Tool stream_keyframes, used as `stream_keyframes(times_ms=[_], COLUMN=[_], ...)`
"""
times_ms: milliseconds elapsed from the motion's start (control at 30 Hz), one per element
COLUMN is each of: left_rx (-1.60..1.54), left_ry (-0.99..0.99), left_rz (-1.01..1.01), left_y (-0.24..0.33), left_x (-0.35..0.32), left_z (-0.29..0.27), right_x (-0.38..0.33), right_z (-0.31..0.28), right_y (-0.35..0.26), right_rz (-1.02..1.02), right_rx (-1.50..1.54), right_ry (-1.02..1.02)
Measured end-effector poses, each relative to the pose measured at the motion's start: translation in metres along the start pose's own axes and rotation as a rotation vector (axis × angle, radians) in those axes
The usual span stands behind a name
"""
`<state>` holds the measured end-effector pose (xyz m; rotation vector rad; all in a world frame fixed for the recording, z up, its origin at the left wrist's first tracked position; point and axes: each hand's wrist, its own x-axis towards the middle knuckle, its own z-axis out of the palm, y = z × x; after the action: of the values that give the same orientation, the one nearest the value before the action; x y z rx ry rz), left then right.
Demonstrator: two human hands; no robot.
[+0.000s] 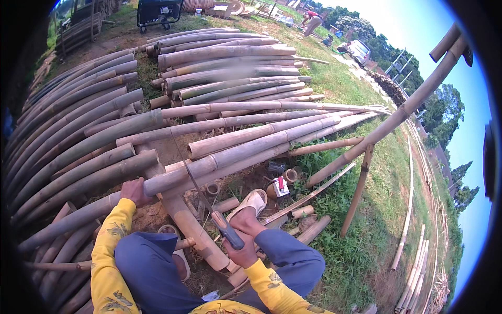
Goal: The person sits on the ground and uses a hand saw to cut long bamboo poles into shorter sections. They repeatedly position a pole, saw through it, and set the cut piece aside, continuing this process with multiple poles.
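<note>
A long bamboo pole (230, 155) lies slantwise in front of me, from the lower left up to the right. My left hand (136, 191) is closed over it, left of the saw. In my right hand (242, 253) is the dark grip of a handsaw (226, 228). Its thin blade slants up and to the left across the pole; I cannot tell how deep it sits in the bamboo. Under the pole runs a thick bamboo support (193, 230). My sandalled foot (249, 205) is right of the saw.
Stacked bamboo poles (225, 57) fill the far side, with more poles (78, 115) at the left. Short offcuts (314, 230) and a small white box (277, 187) lie near my foot. A slanted bamboo post (387, 125) rises at the right. Another person (312, 22) bends over far back.
</note>
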<state>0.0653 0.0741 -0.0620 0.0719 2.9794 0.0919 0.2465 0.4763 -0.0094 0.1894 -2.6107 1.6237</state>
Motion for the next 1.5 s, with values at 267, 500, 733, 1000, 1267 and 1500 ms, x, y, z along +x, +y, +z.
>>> stream_keyframes(times_ms=[267,500,733,1000,1267,1500], left_rx=[-0.024,-0.009,-0.015,0.024,0.001,-0.017], left_ry=[0.021,0.021,-0.019,-0.034,-0.007,-0.030], left_rz=[0.006,0.001,-0.024,0.010,-0.013,0.018], left_y=[-0.019,-0.009,-0.012,-0.016,-0.010,-0.018], left_x=[-0.001,0.008,0.008,0.017,0.008,0.013], left_z=[0.007,-0.001,-0.002,0.006,0.001,0.003], right_x=[-0.111,0.029,-0.105,-0.003,-0.067,-0.046], right_z=[-0.038,0.015,-0.036,0.015,-0.024,-0.015], right_y=[-0.040,0.001,-0.032,-0.002,-0.039,-0.024], right_rz=[0.145,-0.126,0.074,0.010,0.087,0.065], right_rx=[-0.025,0.024,0.004,0.075,0.052,0.017], right_ry=[-0.014,0.050,0.027,0.018,0.009,0.013])
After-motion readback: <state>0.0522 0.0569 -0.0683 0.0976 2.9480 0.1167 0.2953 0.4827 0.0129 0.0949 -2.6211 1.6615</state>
